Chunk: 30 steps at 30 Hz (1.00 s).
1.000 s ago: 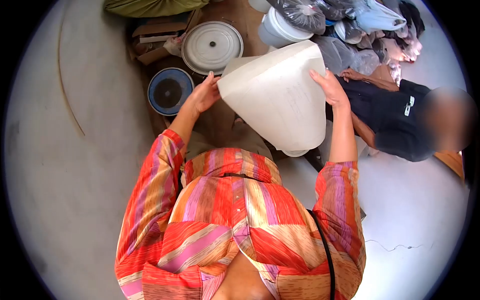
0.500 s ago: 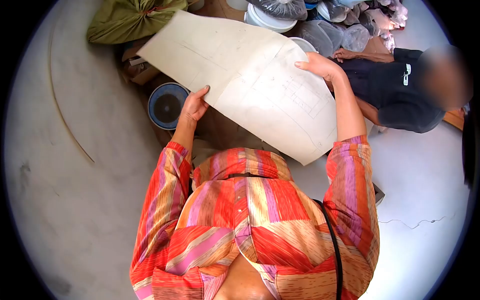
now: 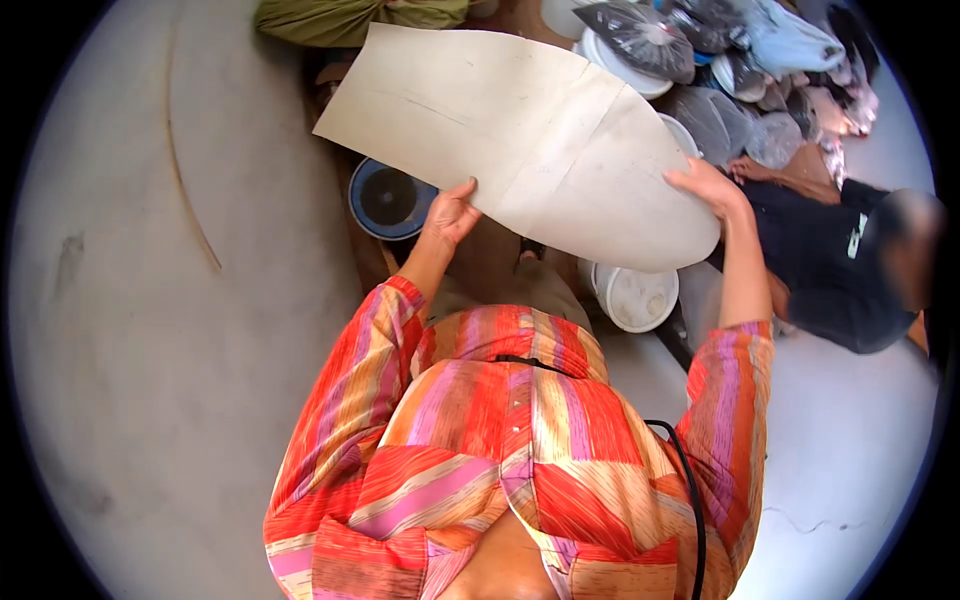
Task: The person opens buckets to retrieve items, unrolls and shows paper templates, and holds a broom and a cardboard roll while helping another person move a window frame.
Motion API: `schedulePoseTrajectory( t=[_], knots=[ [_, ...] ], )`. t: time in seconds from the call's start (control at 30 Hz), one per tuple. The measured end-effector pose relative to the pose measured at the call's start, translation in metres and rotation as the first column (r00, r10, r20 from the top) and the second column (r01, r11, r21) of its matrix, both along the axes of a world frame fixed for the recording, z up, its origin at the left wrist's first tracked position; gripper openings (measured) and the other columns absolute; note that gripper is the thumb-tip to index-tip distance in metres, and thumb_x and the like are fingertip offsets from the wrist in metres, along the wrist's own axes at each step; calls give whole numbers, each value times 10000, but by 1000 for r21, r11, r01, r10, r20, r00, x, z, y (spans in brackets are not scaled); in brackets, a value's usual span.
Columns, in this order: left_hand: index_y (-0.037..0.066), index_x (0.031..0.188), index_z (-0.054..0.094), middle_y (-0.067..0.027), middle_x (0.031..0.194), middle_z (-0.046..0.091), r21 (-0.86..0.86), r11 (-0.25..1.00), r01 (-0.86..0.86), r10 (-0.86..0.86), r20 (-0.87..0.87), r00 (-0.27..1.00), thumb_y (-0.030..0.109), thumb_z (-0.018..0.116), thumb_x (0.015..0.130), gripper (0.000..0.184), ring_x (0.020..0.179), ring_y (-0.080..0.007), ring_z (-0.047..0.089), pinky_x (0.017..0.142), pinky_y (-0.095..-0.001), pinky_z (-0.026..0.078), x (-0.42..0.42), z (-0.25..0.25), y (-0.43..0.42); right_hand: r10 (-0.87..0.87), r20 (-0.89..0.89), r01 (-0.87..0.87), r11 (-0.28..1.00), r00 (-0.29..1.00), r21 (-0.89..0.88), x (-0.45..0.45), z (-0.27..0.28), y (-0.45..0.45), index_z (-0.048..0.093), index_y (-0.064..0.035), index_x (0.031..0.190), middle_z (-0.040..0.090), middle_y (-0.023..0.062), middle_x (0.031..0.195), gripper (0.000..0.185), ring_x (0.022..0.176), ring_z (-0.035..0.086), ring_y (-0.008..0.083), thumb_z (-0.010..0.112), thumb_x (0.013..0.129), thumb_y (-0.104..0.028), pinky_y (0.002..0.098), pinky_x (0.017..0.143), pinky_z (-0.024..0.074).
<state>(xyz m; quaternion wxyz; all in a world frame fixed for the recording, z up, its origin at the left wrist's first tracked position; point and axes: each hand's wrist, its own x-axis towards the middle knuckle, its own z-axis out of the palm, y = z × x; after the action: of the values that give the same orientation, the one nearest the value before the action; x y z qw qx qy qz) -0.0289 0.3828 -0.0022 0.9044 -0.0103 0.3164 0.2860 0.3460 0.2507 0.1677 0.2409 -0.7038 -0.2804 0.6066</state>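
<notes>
A large sheet of stiff beige paper is stretched out in front of me, with creases and a few faint pencil lines on its upper face. Its left end is cut straight and its right end is rounded. My left hand is closed on the near edge, thumb on top. At the right end, my right hand grips the rim, its thumb over the face and the other fingers partly hidden.
Below the sheet are a blue-rimmed round container and a white bucket. Filled plastic bags and buckets pile up at the back right. An olive cloth bundle lies far left. A person in dark clothes sits at right.
The sheet is now more level across my view, and its face differs: the pencilled rectangles are gone from sight and the near right edge is rounded. The white bucket has come into view.
</notes>
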Motion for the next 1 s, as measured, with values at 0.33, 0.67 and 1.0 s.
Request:
schedulePoseTrajectory(
  t=[0.33,0.67,1.0],
  knots=[
    [-8,1214,401,-156,1215,468,-85,987,-136,140,44,989,-19,446,869,348,1114,-283,486,961,-412,413,-2,0,-1,254,188,-210,951,949,-225,38,44,-35,585,-20,1024,612,39,923,400,860,564,131,668,744,-293,284,783,440],
    [-18,1211,396,-161,1229,459,-129,970,-208,219,76,973,-14,441,871,342,1137,-295,460,1001,-441,357,-7,-5,1,-513,-125,527,839,849,136,43,12,-54,508,-26,1136,604,44,1003,332,912,574,138,601,837,-136,269,835,455],
    [1,1205,410,-142,1227,466,-86,969,-231,229,-36,973,12,450,877,330,1129,-283,460,991,-440,362,-29,-7,5,-575,-488,647,762,656,-29,-18,-16,-56,417,-34,1250,503,74,1232,410,1128,480,219,532,880,-170,381,957,383]
  ],
)
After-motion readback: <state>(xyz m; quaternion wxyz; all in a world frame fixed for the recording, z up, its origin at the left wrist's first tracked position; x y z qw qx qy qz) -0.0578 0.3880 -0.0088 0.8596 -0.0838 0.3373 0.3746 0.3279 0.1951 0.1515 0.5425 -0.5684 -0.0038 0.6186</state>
